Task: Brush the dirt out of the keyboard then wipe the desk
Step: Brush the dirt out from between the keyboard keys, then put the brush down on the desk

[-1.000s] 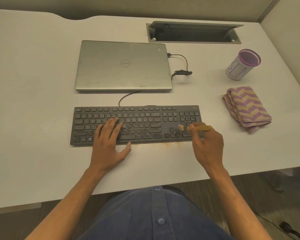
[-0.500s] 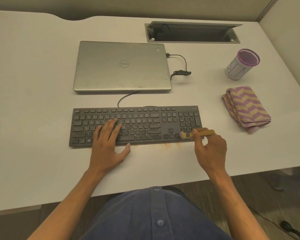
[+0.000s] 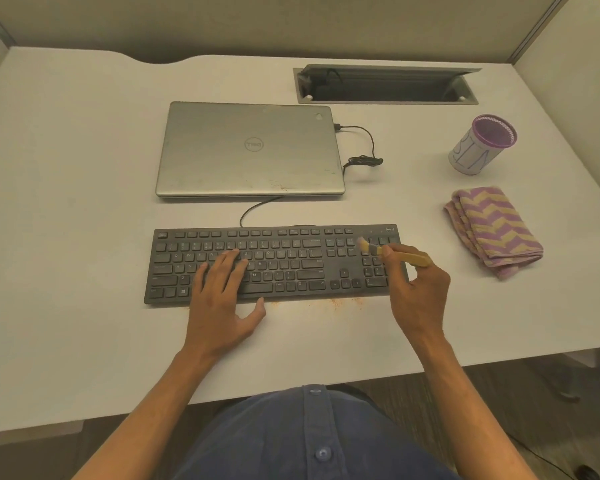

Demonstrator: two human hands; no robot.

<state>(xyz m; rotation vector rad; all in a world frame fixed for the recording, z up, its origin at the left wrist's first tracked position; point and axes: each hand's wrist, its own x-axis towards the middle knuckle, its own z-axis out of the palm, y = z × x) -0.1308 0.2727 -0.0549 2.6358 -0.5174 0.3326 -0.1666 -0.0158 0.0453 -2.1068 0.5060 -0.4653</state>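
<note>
Keyboard, black and full-size, lies flat near the front of the white desk, its cable curling back toward a closed silver laptop. Resting flat on its left-middle keys, the left hand has straight, spread fingers. Orange-brown dirt speckles the desk just along the keyboard's front edge. Over the number pad, the right hand pinches a small yellow-handled brush, bristles touching the upper keys. Further right lie a folded purple-and-tan zigzag cloth and a purple-rimmed cup.
</note>
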